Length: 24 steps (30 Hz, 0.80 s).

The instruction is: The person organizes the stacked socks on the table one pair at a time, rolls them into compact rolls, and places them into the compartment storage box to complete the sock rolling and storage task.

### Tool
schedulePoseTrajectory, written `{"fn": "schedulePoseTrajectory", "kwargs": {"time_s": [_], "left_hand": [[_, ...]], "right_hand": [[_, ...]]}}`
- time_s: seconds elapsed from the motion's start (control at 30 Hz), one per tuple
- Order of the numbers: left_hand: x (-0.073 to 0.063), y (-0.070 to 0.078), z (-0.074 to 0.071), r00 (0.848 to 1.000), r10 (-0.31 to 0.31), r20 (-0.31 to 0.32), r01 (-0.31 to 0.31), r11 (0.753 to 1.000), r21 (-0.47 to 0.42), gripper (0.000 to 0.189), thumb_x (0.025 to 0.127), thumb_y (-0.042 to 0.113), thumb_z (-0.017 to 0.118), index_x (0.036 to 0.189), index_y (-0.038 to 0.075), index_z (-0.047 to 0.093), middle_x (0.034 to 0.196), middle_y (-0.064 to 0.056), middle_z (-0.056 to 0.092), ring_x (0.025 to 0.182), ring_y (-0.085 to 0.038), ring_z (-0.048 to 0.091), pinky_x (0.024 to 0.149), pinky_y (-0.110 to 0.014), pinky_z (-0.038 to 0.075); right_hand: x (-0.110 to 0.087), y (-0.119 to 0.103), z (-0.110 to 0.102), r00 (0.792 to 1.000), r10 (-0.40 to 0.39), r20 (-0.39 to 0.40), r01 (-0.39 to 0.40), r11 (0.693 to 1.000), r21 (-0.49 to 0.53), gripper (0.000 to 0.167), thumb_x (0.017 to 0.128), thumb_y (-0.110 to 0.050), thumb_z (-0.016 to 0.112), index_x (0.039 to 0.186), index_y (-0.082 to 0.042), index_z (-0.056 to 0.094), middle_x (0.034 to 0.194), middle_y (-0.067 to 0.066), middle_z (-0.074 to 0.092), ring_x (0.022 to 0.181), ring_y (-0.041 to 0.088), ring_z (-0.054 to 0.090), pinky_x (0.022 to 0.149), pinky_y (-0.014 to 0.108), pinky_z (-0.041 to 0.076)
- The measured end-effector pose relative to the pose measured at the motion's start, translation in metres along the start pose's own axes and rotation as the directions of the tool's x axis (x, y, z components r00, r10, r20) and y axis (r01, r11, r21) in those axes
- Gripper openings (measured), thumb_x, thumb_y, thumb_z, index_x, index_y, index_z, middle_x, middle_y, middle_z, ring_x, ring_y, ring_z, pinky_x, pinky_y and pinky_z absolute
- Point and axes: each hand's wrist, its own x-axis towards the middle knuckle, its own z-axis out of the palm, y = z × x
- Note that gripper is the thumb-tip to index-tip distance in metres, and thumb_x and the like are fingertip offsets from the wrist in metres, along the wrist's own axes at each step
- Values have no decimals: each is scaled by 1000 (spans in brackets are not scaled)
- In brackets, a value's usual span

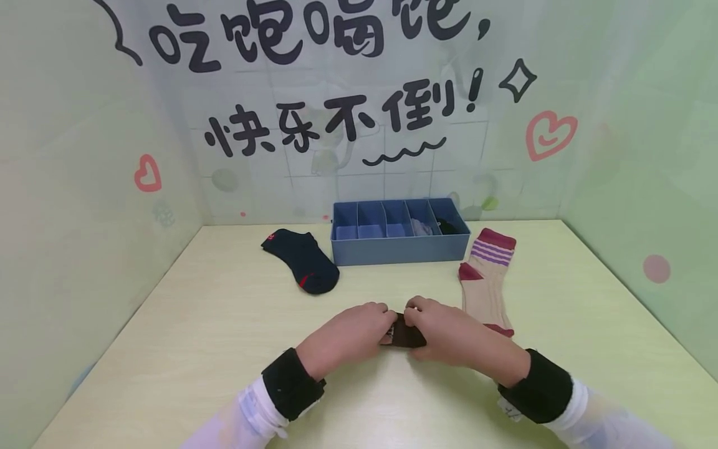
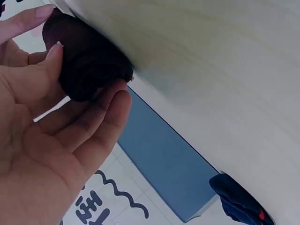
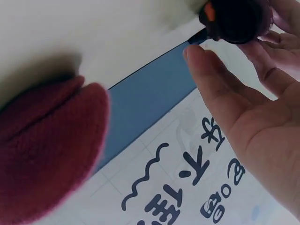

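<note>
A dark brown sock, rolled into a tight bundle [image 1: 408, 335], lies between both hands over the near middle of the table. My left hand [image 1: 353, 330] grips its left end; the left wrist view shows thumb and fingers around the roll [image 2: 86, 61] and its spiral end. From the other side my right hand [image 1: 451, 333] holds it, fingers on top and thumb low at the near edge. An orange patch shows on the roll [image 3: 239, 21] in the right wrist view. Just beyond the right hand lies a flat beige sock [image 1: 485, 296] with maroon cuff, heel and toe.
A blue divided box [image 1: 398, 252] stands at the back of the table [image 1: 185, 324]. Its two right compartments hold a greyish bundle [image 1: 421, 228] and a black one [image 1: 446, 227]. Left of the box lies a navy sock [image 1: 303, 259] with red marks. Printed sheets enclose the table.
</note>
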Motion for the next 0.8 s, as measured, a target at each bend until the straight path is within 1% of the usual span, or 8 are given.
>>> {"fn": "schedulePoseTrajectory", "kwargs": {"time_s": [0.17, 0.3, 0.4, 0.53, 0.63, 0.7, 0.77, 0.8], "left_hand": [[1, -4, -1, 999, 19, 28, -19, 1000, -13, 13, 103, 14, 68, 115, 12, 71, 99, 0, 65, 87, -13, 56, 77, -26, 53], [2, -7, 2, 999, -5, 48, 10, 995, -95, 17, 103, 12, 66, 120, 12, 63, 102, 0, 66, 86, -13, 57, 76, -26, 51], [1, -9, 2, 998, -25, 61, 35, 986, -164, 21, 102, 8, 66, 120, 12, 55, 102, 0, 64, 83, -13, 57, 74, -25, 48], [-2, -10, 2, 999, -17, 41, 24, 985, -168, 15, 107, 12, 62, 120, 13, 55, 102, 0, 60, 84, -12, 55, 76, -25, 48], [-2, -15, 1, 998, -60, 28, 64, 981, -181, 33, 109, 28, 62, 137, 13, 55, 120, -4, 62, 99, -15, 59, 84, -29, 54], [-2, -22, 0, 993, -115, 36, 120, 971, -209, 51, 109, 40, 61, 150, 12, 49, 139, -9, 59, 118, -22, 61, 96, -35, 57], [-1, -31, -2, 978, -196, 74, 208, 946, -249, 69, 107, 47, 62, 161, 10, 39, 158, -15, 48, 139, -33, 54, 109, -44, 53], [-1, -36, -4, 969, -232, 88, 247, 932, -266, 74, 107, 49, 62, 162, 8, 36, 162, -17, 44, 144, -37, 50, 114, -47, 50]], "right_hand": [[2, 3, 1, 1000, 26, 11, -28, 986, 166, 33, 82, -24, 94, 99, -7, 70, 97, 4, 71, 86, 17, 60, 80, 35, 57], [5, 6, 0, 999, 52, 14, -54, 963, 264, 28, 81, -22, 94, 94, -8, 73, 89, 0, 70, 82, 15, 59, 76, 31, 53], [7, 5, -1, 999, 53, 1, -51, 956, 290, 25, 80, -21, 95, 91, -9, 75, 88, -1, 71, 81, 14, 58, 74, 29, 52], [9, 6, -3, 999, 36, -26, -27, 954, 299, 21, 80, -21, 95, 87, -10, 77, 82, -4, 71, 79, 13, 57, 71, 25, 49], [10, 12, -9, 997, 61, -39, -46, 951, 306, 20, 81, -23, 94, 85, -11, 79, 78, -5, 71, 77, 13, 57, 68, 25, 48], [13, 17, -19, 992, 119, -41, -100, 942, 320, 20, 82, -25, 93, 89, -10, 80, 80, -2, 74, 79, 15, 59, 69, 26, 49], [19, 22, -32, 979, 202, -39, -179, 927, 329, 24, 85, -27, 90, 96, -8, 80, 89, 3, 76, 80, 18, 61, 70, 28, 51], [24, 25, -40, 969, 245, -44, -217, 918, 332, 26, 87, -28, 89, 99, -7, 79, 94, 7, 76, 81, 19, 62, 70, 29, 52]]}}
